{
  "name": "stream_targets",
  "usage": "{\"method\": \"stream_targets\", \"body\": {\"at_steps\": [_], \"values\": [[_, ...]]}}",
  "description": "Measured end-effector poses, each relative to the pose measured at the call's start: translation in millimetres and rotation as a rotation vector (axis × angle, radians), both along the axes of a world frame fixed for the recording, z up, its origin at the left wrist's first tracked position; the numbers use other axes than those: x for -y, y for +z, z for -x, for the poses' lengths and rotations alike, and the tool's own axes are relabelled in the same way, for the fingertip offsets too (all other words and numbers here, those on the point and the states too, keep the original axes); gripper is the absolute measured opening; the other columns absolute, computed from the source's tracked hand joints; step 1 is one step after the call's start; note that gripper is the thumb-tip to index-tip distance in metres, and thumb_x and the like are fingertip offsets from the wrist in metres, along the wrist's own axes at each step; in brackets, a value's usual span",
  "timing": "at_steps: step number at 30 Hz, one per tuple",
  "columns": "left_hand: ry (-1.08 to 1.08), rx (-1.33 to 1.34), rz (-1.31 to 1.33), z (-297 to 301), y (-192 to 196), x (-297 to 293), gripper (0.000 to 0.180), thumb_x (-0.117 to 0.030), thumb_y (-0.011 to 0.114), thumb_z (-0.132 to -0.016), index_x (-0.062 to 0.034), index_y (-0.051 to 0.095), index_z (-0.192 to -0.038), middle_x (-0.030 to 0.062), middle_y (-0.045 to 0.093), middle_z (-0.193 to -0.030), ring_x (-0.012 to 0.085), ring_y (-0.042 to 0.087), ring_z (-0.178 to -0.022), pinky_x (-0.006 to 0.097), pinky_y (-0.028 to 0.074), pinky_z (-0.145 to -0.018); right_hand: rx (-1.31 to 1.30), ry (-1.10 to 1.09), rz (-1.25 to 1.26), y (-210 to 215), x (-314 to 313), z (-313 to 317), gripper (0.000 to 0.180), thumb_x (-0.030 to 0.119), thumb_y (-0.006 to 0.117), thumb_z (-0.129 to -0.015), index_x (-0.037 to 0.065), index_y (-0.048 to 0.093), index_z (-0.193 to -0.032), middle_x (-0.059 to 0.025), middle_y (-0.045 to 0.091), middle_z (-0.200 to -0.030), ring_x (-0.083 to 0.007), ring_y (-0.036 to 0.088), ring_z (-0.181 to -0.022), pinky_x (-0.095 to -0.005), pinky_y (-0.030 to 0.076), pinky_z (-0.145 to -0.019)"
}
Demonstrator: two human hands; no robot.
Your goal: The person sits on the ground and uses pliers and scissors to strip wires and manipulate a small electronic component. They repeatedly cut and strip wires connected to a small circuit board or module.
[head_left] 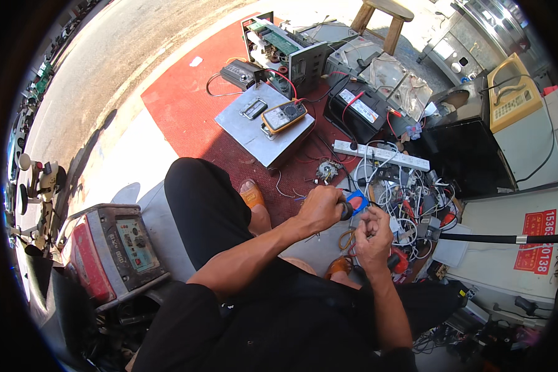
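Observation:
My left hand (321, 208) is closed around a roll of black tape (347, 211), held just in front of a small blue object (357, 201). Right beside it, my right hand (374, 230) has its fingers pinched together on a thin wire or tape end; what exactly sits between the fingertips is too small to tell. Both hands hover over my knees, above a tangle of cables (403, 198) on the ground.
A yellow multimeter (284, 116) lies on a grey metal box (263, 133) on the red mat (186, 105). A white power strip (381, 155), a black battery (353, 108), opened machine casings (279, 49), a wooden stool (384, 15) and a red-and-grey machine (115, 248) surround me.

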State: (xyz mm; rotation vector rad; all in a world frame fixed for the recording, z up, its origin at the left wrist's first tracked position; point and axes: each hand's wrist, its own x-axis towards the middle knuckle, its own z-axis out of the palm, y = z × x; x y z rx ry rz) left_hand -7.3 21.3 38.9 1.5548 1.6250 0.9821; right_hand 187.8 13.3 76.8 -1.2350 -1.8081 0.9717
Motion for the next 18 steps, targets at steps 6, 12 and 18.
{"method": "stream_targets", "body": {"at_steps": [6, 12, 18], "values": [[-0.018, 0.016, 0.127, 2, 11, -1, 0.024, -0.011, 0.07, -0.08, 0.0039, 0.08, -0.096, 0.0272, 0.075, -0.089, 0.0432, 0.075, -0.084, 0.047, 0.06, -0.08, -0.143, 0.088, 0.243, -3, -2, -2, 0.03, -0.004, 0.072, -0.095, -0.003, 0.064, -0.125, -0.0077, 0.06, -0.123, -0.0075, 0.063, -0.085, -0.023, 0.052, -0.07], [-0.022, 0.042, 0.101, -3, 8, 3, 0.025, -0.011, 0.071, -0.08, 0.0035, 0.081, -0.098, 0.0258, 0.074, -0.083, 0.0395, 0.076, -0.078, 0.044, 0.06, -0.075, -0.098, 0.02, 0.138, -11, -1, 6, 0.014, -0.001, 0.077, -0.091, 0.0, 0.073, -0.105, -0.0088, 0.061, -0.115, -0.0133, 0.065, -0.088, -0.0279, 0.054, -0.069], [-0.037, 0.101, 0.196, -4, -4, 1, 0.025, -0.009, 0.072, -0.079, 0.0019, 0.082, -0.099, 0.0228, 0.076, -0.079, 0.0299, 0.077, -0.069, 0.04, 0.061, -0.07, 0.105, 0.176, -0.178, -1, -3, 2, 0.013, -0.006, 0.074, -0.088, -0.001, 0.069, -0.099, -0.0137, 0.06, -0.114, -0.0252, 0.066, -0.098, -0.0343, 0.054, -0.081]]}}
